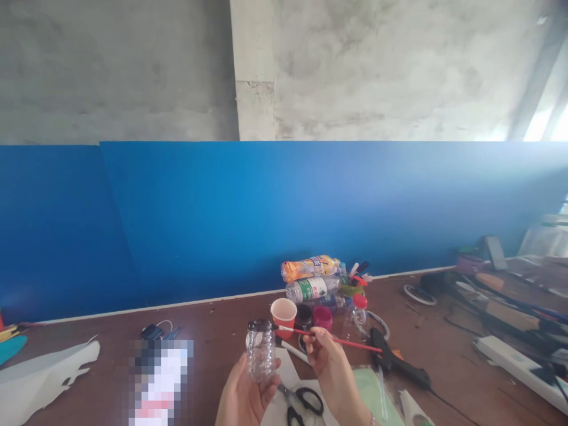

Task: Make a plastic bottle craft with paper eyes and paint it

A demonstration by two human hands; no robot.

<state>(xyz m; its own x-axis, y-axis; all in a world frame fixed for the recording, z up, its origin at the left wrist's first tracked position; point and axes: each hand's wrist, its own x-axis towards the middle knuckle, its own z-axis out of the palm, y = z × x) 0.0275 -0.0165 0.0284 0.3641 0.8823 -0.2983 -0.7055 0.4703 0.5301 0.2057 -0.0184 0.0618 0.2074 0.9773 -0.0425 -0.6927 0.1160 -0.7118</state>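
My left hand (237, 393) is wrapped round a cut piece of clear plastic bottle (261, 358), held upright with a black band along its top edge. Two pale oval spots show on its side just below the band. Between the fingertips of my right hand (331, 367) is a thin red paintbrush (357, 345), its tip at the black band. Just behind the bottle piece stand a red paper cup (284, 312), a dark jar (304, 318) and a magenta jar (323, 318). Black-handled scissors (309, 402) lie on white paper below my hands.
Plastic bottles (313, 289) are piled by the blue partition (199, 225). A black glue gun (402, 365) lies to the right, near a white power strip (523, 370) and cables. White cut paper (48, 376) is at the left, with a blurred-out bright object (162, 381) nearer the middle.
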